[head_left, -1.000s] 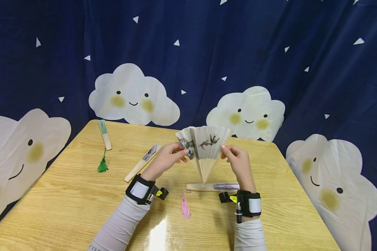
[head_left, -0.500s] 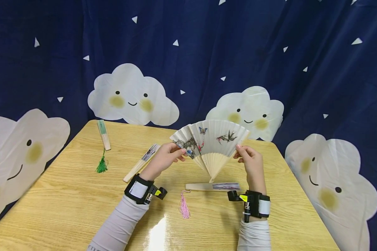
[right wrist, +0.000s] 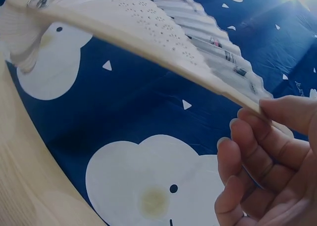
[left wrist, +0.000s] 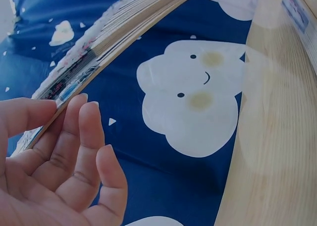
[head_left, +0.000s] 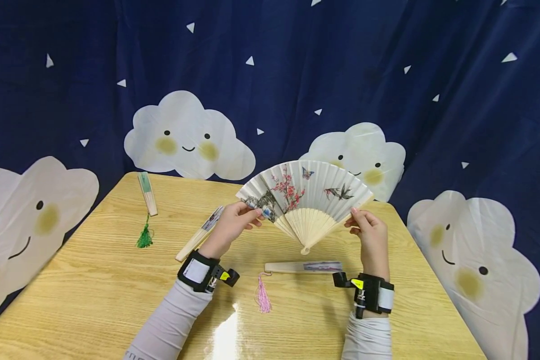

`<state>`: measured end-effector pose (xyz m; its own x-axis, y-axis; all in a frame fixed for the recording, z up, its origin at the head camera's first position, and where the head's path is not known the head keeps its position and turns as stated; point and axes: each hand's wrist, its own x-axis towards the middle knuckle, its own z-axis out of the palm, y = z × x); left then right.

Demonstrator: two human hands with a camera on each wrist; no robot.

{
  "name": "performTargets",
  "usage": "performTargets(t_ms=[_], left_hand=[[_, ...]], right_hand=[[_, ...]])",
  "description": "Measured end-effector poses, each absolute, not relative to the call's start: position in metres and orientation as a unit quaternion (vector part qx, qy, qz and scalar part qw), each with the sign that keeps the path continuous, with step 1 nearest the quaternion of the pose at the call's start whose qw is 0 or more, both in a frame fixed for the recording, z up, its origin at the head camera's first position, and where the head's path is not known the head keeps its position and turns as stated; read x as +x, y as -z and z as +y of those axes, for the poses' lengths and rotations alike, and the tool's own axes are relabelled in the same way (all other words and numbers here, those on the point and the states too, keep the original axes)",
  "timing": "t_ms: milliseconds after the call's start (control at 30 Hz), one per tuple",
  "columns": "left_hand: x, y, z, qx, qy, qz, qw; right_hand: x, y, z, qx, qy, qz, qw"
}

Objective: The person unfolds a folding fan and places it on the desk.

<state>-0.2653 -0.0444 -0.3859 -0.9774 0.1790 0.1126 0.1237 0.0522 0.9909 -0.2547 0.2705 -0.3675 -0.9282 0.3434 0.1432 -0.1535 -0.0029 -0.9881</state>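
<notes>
A white folding fan [head_left: 312, 187] with red blossoms, a butterfly and a bird is spread wide between my hands, its pivot pointing down. My left hand [head_left: 234, 222] pinches the fan's left edge between thumb and fingers. At the opposite edge, my right hand [head_left: 370, 230] pinches the outer rib. In the right wrist view the pale outer rib [right wrist: 148, 52] runs from the metal pivot to my fingertips. The left wrist view shows the fan's pleats [left wrist: 104, 47] edge-on above my left thumb. Below the pivot lies a folded fan [head_left: 303, 267] with a pink tassel [head_left: 263, 295].
Another folded fan [head_left: 199, 234] lies beside my left wrist. Farther left is a folded fan [head_left: 147, 193] with a green tassel [head_left: 145, 236]. The wooden table [head_left: 117, 300] ends at a dark blue curtain [head_left: 279, 50] with smiling clouds.
My right hand has moved right, spreading the fan from a narrow wedge to a broad arc. The left hand has shifted slightly left, and the fan's pivot has risen.
</notes>
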Motion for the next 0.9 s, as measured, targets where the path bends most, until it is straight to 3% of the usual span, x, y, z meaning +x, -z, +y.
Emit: performTargets(t_ms=[567, 900], left_hand=[[-0.266, 0.386, -0.044, 0.069, -0.748, 0.660, 0.009], [-0.268, 0.391, -0.035, 0.033, -0.794, 0.606, 0.023]], right_hand=[[-0.254, 0.370, 0.288, -0.082, -0.813, -0.555, 0.160], [-0.254, 0.373, 0.297, -0.117, -0.838, -0.499, 0.189]])
